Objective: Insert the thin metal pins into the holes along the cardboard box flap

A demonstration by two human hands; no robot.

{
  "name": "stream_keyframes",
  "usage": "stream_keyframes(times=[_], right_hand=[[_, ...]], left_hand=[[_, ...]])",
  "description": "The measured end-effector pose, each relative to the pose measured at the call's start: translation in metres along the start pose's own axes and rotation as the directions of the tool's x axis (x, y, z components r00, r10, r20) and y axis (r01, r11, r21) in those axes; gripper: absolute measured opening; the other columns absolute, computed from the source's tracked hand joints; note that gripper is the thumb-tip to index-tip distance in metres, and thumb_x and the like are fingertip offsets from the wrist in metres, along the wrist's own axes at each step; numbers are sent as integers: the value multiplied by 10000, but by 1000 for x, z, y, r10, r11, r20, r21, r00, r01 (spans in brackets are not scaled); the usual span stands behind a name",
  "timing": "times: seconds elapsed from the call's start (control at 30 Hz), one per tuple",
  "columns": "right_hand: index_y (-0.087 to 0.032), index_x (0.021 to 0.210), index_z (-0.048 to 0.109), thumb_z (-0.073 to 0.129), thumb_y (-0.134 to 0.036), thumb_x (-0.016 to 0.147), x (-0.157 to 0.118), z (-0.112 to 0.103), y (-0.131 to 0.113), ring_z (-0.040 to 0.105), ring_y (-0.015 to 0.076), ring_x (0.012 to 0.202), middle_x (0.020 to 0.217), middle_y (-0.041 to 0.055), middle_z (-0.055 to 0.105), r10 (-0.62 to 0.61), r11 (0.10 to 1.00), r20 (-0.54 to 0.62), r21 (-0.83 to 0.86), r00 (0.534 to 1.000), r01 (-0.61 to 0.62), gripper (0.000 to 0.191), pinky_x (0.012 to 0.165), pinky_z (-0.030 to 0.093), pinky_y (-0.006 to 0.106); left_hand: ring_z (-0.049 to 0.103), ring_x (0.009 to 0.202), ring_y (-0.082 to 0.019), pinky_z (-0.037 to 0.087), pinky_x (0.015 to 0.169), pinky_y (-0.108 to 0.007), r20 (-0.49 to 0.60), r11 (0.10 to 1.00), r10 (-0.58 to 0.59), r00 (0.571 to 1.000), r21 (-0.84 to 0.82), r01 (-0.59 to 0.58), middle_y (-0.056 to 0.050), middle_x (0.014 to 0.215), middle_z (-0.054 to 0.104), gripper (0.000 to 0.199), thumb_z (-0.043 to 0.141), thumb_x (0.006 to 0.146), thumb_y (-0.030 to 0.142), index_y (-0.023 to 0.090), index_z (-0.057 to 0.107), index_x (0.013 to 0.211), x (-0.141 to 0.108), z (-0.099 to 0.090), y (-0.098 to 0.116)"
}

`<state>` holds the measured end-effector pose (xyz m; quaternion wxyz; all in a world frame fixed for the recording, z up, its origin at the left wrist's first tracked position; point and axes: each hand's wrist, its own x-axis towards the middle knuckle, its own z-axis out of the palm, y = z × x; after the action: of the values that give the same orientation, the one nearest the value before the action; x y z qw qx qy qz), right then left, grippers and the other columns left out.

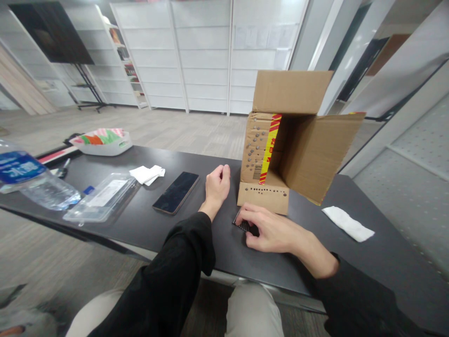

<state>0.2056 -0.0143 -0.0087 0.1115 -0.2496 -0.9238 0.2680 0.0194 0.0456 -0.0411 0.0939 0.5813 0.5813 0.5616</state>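
Observation:
My left hand (216,187) is closed, thumb against curled fingers, just above the table left of the cardboard box; whatever it may hold is hidden. My right hand (270,229) bends low over the tabletop before the box, its fingers and thumb around a small black ribbed piece (242,225) that lies partly under them. Its exact kind cannot be made out. The cardboard box (250,161) stands with its opening toward me and flaps spread. Small grey round studs dot its left face, and a row of dark holes marks the lower flap (265,199).
On the dark table (224,255) are a phone (176,193), a clear plastic case (105,199), a water bottle (38,178), crumpled tissue (147,174) and a white basket (101,146). A folded white tissue (348,223) lies at right, near a partition (417,159).

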Motion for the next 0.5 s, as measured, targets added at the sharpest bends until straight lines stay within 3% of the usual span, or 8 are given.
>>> stream_keyframes(times=[0.5], right_hand=[[-202,1122,613,550,-93,716,1,0,1,549,182,851,982,47,550,-12,1000,8,-9,1000,12,425,784,453,314]], left_hand=[[437,576,-131,319,606,-267,0,1000,-16,1000,11,16,16,557,456,452,350,959,478,210,446,608,0,0,2]])
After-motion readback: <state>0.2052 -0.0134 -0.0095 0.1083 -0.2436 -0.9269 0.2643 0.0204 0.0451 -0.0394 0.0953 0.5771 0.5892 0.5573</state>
